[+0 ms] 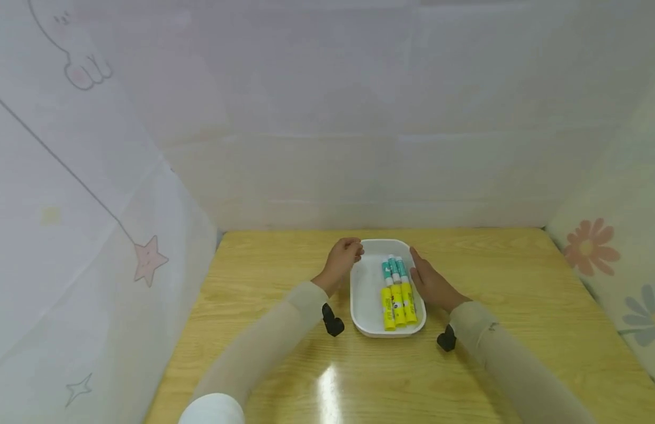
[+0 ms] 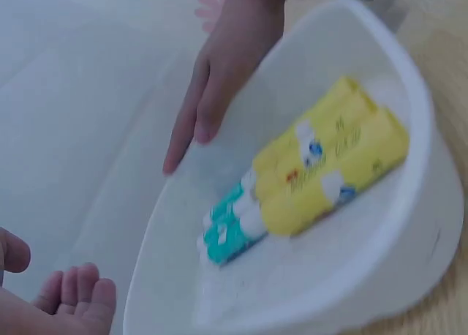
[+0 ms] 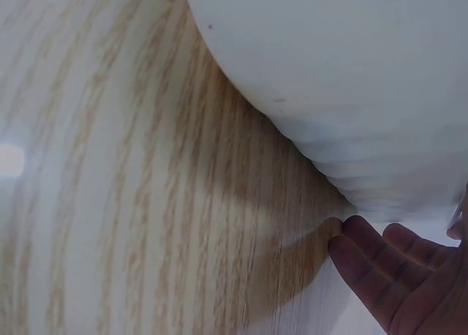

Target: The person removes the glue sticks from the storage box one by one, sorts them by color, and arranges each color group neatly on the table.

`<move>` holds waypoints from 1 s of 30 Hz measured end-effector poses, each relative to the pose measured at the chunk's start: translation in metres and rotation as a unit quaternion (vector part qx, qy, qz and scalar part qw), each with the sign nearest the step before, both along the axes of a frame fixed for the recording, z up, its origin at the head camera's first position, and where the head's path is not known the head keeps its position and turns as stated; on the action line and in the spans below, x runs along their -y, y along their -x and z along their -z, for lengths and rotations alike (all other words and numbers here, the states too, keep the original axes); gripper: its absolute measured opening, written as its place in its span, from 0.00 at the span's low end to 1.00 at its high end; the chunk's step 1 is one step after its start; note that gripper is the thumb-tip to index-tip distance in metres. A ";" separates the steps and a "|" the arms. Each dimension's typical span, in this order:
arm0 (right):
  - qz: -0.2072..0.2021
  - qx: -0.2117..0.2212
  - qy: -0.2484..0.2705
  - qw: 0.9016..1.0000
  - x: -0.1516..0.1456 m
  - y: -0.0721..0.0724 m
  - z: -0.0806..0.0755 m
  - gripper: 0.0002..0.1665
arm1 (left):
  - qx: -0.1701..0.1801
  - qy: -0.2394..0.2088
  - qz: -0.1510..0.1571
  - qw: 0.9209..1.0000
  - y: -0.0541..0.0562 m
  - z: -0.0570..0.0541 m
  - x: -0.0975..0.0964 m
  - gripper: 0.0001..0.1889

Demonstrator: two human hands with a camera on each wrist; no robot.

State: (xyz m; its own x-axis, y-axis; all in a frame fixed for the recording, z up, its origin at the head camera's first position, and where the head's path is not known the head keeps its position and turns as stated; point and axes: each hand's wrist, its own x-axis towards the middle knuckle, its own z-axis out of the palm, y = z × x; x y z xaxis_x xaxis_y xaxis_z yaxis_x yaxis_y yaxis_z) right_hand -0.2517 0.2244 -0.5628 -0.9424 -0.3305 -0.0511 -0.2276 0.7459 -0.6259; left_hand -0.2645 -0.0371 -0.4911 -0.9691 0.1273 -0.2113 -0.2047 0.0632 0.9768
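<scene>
A white tray (image 1: 366, 312) with rounded corners sits on the table. Inside, toward its right side, lie three yellow tubes (image 1: 398, 305) that look like glue sticks, with printed labels. Three smaller teal-and-white tubes (image 1: 394, 268) lie end to end with them on the far side. My left hand (image 1: 344, 259) is beside the tray's far left rim; in the left wrist view its loosely bent fingers (image 2: 86, 291) stand apart from the wall. Along the right side rests my right hand (image 1: 432, 285), fingers extended, thumb by the rim. The right wrist view shows its fingers (image 3: 380, 258) low beside the outer wall.
The tray stands on a light wooden table (image 1: 274, 259), near its back edge. Pale sheets (image 1: 327, 147) with printed drawings hang behind and on both sides. A small dark device (image 1: 332, 321) is on the left wrist, another (image 1: 446, 338) on the right.
</scene>
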 end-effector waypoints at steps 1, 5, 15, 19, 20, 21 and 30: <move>0.000 -0.003 -0.001 1.000 0.000 0.000 0.001 0.38 | 0.014 -0.008 0.013 1.000 -0.001 0.000 -0.005 0.21; 0.005 0.001 -0.006 1.000 -0.001 0.000 0.000 0.38 | 0.081 -0.043 0.056 0.994 -0.002 0.006 -0.022 0.26; 0.010 0.001 -0.009 1.000 -0.001 0.002 0.006 0.38 | 0.155 -0.061 0.059 0.984 -0.004 0.032 -0.035 0.30; 0.009 -0.011 -0.010 1.000 -0.001 0.002 0.008 0.38 | 0.164 -0.067 0.055 0.983 0.001 0.039 -0.036 0.31; 0.008 -0.014 -0.009 1.000 -0.001 0.002 0.008 0.38 | 0.168 -0.072 0.052 0.982 0.002 0.041 -0.037 0.31; 0.007 -0.015 -0.008 1.000 0.000 0.002 0.008 0.37 | 0.173 -0.076 0.048 0.981 0.004 0.043 -0.037 0.30; 0.010 -0.006 -0.012 1.000 0.002 0.001 0.004 0.38 | 0.207 -0.096 0.034 0.973 0.011 0.045 -0.042 0.29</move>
State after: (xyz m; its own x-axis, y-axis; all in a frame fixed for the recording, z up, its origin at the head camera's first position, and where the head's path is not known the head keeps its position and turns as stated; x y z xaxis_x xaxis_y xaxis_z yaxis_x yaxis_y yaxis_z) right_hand -0.2527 0.2228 -0.5665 -0.9496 -0.3097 -0.0485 -0.2188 0.7657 -0.6048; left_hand -0.2751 0.0045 -0.5362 -0.7936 0.2648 -0.5478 -0.5851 -0.0850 0.8065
